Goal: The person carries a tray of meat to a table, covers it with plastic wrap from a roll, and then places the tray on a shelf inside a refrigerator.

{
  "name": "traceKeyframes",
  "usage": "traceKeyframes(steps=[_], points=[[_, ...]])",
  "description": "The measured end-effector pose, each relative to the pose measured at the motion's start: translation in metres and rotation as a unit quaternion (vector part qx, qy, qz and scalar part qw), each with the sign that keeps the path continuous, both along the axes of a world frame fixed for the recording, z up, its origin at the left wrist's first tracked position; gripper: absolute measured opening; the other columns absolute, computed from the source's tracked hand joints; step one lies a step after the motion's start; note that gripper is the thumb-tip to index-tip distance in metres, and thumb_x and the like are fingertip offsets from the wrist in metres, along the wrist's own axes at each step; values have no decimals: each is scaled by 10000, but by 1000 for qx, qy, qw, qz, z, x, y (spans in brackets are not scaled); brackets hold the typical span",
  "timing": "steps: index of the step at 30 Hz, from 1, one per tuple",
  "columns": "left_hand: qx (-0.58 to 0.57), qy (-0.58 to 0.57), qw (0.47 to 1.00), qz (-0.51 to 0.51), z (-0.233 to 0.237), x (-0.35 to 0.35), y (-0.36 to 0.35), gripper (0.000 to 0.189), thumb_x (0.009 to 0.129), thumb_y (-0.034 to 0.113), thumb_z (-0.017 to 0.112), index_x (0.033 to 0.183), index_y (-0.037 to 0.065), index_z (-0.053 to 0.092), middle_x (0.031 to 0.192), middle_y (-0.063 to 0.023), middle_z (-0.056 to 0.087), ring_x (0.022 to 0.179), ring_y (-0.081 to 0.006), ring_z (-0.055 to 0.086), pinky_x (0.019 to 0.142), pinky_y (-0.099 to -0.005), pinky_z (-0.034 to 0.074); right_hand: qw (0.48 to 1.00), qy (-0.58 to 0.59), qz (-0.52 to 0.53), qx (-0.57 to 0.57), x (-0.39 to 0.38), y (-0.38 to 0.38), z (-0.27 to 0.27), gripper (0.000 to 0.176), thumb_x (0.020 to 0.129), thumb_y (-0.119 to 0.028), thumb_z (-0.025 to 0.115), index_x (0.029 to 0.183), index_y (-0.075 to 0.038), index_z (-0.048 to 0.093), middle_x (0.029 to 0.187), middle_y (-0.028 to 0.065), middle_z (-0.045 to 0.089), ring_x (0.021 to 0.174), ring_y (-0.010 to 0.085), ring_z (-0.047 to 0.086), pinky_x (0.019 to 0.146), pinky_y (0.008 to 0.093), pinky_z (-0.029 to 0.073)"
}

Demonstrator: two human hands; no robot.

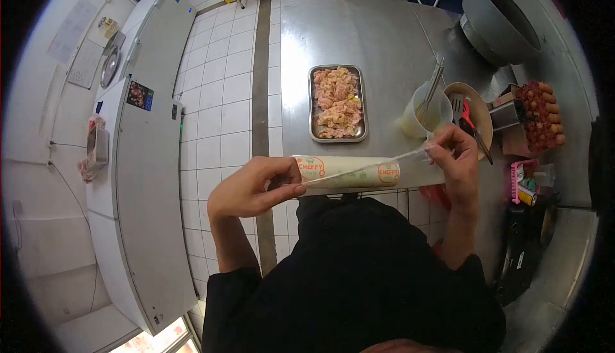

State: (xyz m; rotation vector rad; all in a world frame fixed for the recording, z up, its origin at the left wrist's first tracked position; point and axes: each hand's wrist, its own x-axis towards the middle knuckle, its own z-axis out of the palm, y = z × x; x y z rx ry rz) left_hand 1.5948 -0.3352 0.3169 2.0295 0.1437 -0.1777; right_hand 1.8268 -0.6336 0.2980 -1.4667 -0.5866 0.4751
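A roll of cling film (351,172) with "CHEFFY" printed on it lies crosswise at the table's near edge, in front of my body. Thumb and fingers of my left hand (259,186) pinch the loose edge of the film at the roll's left end. My right hand (456,161) pinches the same edge higher up, past the right end. Between them the clear film edge runs taut and slanting over the roll. Just beyond the roll, a steel tray (339,139) holds chopped raw meat (337,100), uncovered.
A plastic jug (410,122) with a whisk (434,84) stands right of the tray. Beside it are a pan (482,106) with utensils, stacked eggs (544,116) and a pink basket (516,183). A large grey pot (493,26) is farther back. White freezers (150,180) stand left.
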Motion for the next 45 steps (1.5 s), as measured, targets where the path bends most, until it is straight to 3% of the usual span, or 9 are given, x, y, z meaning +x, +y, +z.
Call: traceKeyframes(steps=[10,16,22,26,28,32,36,40,45], points=[[-6,-63,988,-141,41,18,28,267,999,219,712,871,1,625,703,-29,574,625,-90,464,551,-279,370,991,-128,19,-38,18,18,31,163,908,-150,784,838,-80,654,724,-48,588,662,33,514,616,214,400],[-33,-25,997,58,40,16,26,262,1038,251,667,909,28,619,741,10,522,671,-53,428,555,-257,369,989,-138,15,-55,16,20,44,140,946,-144,760,866,-71,672,739,-41,601,664,22,519,611,204,422],[22,54,997,43,34,17,23,293,1040,251,662,910,-4,595,714,-15,516,649,-79,430,562,-267,382,987,-118,55,-89,13,24,36,151,929,-145,775,853,-62,674,697,-55,569,615,10,486,561,197,409],[4,-89,996,18,34,8,24,263,1034,217,667,924,-13,602,706,-29,522,657,-84,453,579,-280,413,988,-147,41,-24,12,14,54,148,927,-147,777,858,-65,675,675,-67,539,610,2,465,553,187,390],[117,-132,974,143,43,23,27,221,1044,186,649,932,2,598,821,-34,559,714,-77,527,625,-248,461,984,-159,61,-51,5,32,52,125,928,-135,769,885,-67,673,668,-63,544,606,4,469,552,192,392],[197,-157,968,-10,78,39,8,162,1027,133,660,937,1,631,783,-25,591,649,-75,486,595,-250,435,971,-196,128,-54,3,57,75,82,953,-114,718,981,-61,661,703,-41,594,592,19,490,545,201,395],[226,-204,950,69,82,35,26,167,1021,153,679,945,8,643,737,-14,573,619,-71,458,563,-253,394,982,-79,145,92,21,75,64,116,978,-127,680,1057,-43,665,762,-19,630,585,26,502,528,205,386],[270,-175,934,157,70,8,50,207,1001,176,704,921,-4,640,677,-38,577,602,-99,484,550,-287,399,984,-88,145,-44,36,67,62,196,1001,-175,666,1133,-32,689,781,-14,624,564,8,484,478,200,347],[199,-224,950,86,72,0,58,168,1026,169,670,950,22,642,766,-9,575,689,-84,499,609,-274,419,983,-120,118,-68,28,60,76,263,1033,-280,659,1121,-39,719,681,-74,510,504,-5,417,427,209,311]])
